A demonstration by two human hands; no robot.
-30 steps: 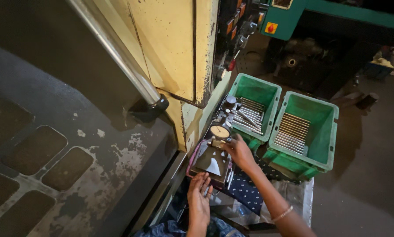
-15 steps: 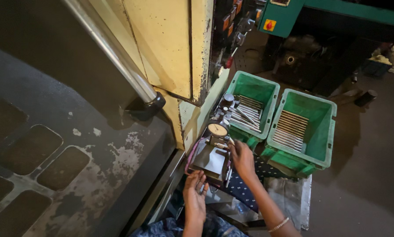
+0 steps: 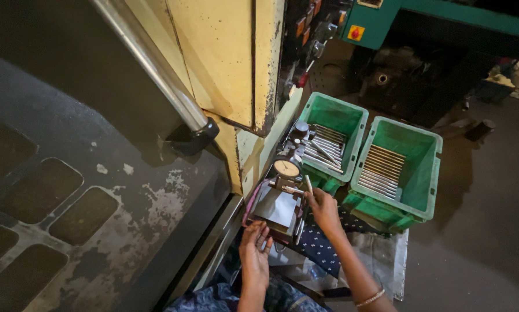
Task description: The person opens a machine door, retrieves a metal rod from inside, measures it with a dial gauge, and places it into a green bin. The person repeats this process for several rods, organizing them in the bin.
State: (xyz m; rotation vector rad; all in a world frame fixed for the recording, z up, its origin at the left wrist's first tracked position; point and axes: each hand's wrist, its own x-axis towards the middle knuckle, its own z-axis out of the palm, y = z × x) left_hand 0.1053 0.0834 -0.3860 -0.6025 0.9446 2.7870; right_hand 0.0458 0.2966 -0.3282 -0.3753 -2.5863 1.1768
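Since half a second ago the right hand (image 3: 323, 209) has been drawn slightly back from the gauge stand, and the view has been shifted a little leftward. Nearest, the left hand (image 3: 255, 251) is held low with fingers loosely spread and curled, fingertips resting at the near edge of the grey plate (image 3: 278, 208), nothing pinched. Just beyond those fingertips, the right hand's thumb and forefinger are closed on a thin metal rod (image 3: 308, 185), held upright beside the plate. Directly past the rod, the round dial gauge (image 3: 286, 168) is mounted on its stand, face up. The step in hand is judged to be the checking of one rod at the gauge; the next move is judged to call for the rod being seated steadily under the gauge tip while the plate is steadied by the left hand. Farther off from the right fingers, a green bin (image 3: 335, 130) of loose rods is seen, and beside it a second green bin (image 3: 399, 167) with rods laid in an orderly row.
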